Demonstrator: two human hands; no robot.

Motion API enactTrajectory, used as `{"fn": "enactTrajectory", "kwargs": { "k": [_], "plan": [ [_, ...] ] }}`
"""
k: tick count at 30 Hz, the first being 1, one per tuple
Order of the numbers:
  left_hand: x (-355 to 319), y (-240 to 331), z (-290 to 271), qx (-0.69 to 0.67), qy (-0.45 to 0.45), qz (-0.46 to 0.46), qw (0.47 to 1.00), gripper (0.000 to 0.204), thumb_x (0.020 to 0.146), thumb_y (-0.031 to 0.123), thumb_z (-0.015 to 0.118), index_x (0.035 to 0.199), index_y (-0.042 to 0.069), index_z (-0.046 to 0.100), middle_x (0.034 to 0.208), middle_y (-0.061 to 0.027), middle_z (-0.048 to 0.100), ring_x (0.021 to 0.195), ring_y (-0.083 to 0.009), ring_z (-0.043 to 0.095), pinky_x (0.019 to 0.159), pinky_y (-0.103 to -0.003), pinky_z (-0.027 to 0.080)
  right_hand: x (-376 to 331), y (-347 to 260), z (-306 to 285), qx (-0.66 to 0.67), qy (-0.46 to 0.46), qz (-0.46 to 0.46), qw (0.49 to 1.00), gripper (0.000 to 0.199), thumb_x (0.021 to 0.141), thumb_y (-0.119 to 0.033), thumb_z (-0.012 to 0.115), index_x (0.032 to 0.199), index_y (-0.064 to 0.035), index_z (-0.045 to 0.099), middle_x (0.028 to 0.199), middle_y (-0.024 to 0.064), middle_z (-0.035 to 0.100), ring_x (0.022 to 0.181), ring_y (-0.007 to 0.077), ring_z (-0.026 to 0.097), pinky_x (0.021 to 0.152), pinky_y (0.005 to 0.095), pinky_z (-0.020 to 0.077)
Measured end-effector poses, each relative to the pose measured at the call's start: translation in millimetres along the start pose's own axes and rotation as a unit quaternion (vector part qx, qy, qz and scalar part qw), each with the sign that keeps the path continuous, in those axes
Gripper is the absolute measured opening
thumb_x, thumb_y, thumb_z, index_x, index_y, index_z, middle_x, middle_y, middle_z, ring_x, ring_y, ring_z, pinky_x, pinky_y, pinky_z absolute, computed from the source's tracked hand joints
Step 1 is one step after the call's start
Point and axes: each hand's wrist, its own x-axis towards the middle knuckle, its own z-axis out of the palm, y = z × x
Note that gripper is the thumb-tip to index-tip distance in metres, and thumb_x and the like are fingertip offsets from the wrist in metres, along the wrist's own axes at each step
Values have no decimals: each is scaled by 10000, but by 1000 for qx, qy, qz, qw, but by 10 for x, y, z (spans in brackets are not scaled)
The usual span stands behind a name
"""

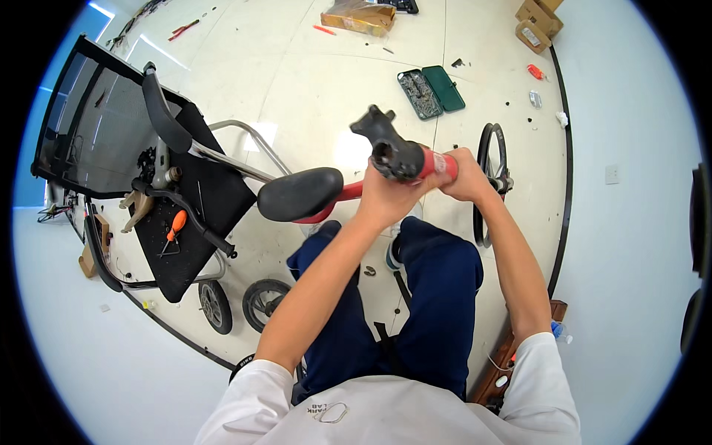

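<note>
A red bike frame [348, 191] is held up in front of me, its black saddle [300, 194] pointing left. At its near end sits a black stem [386, 144] with no handlebar in its clamp. My left hand [393, 196] is closed round the red tube just below the stem. Gripping the same red part from the right is my right hand [465, 174], fingers wrapped around it. My hands hide much of the tube. A wheel [492, 185] stands beyond my right hand, partly behind my forearm.
On the left, a black chair [200, 215] bears a handlebar [182, 200], an orange screwdriver [176, 225] and metal parts. Two small wheels [215, 305] lie near its legs. An opened green case of screws [421, 95] and a cardboard box [360, 16] are on the tiled floor ahead.
</note>
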Motion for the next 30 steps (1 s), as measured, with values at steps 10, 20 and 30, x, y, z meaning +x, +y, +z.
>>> {"fn": "enactTrajectory", "kwargs": {
  "k": [10,20,30],
  "plan": [
    [134,-124,25,133,-142,-60,979,320,706,313,781,836,26,725,761,-162,702,718,-327,678,711,-373,530,-179,93,-311,100,50,-75,991,166,699,-75,766,754,13,637,656,133,652,557,199,584,585,325,489],
    [136,823,-127,282,-96,-139,944,398,683,383,743,784,-1,718,734,-204,690,725,-348,687,711,-396,544,-88,-358,-444,167,148,-135,965,221,732,-70,751,921,-10,654,809,80,685,730,142,626,707,303,507],
    [666,1472,412,431,-141,-152,878,483,668,403,725,909,-14,690,873,-181,709,823,-323,701,761,-393,556,-67,57,-846,308,230,-129,914,352,739,-10,725,1069,-35,605,950,42,649,853,122,608,773,304,502]
  ]
}}
